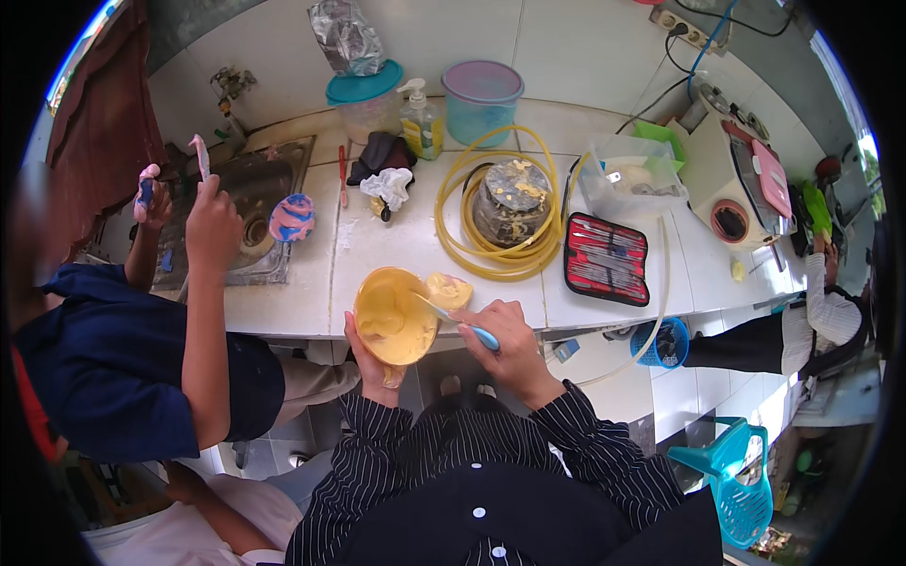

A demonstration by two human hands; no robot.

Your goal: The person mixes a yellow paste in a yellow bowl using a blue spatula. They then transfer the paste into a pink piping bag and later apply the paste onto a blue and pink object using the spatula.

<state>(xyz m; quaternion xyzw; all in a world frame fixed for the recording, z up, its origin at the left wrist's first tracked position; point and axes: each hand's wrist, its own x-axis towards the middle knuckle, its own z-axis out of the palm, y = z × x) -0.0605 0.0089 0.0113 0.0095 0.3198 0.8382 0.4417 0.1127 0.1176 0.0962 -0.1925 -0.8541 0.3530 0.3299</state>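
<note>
My left hand (375, 368) grips a rounded mixing bowl (396, 318), its inside coated with a creamy yellow paste. The bowl is tilted so that its opening faces the camera, at the front edge of the white tiled counter. In my right hand (506, 347) is a spatula with a light blue handle (485, 337); its blade reaches over the bowl's right rim, against the paste. Just behind the blade, a lump of yellow paste with some pink at its edge (449, 290) lies on the counter. Some yellow paste sticks near my left wrist.
A coiled yellow hose (453, 240) rings a paste-spattered metal cylinder (514, 198). Right of it lie a red-lined case of metal tools (607, 258) and a clear plastic bin (630, 177). At left, a co-worker (127, 361) holds pink-and-blue material beside the sink (283, 262).
</note>
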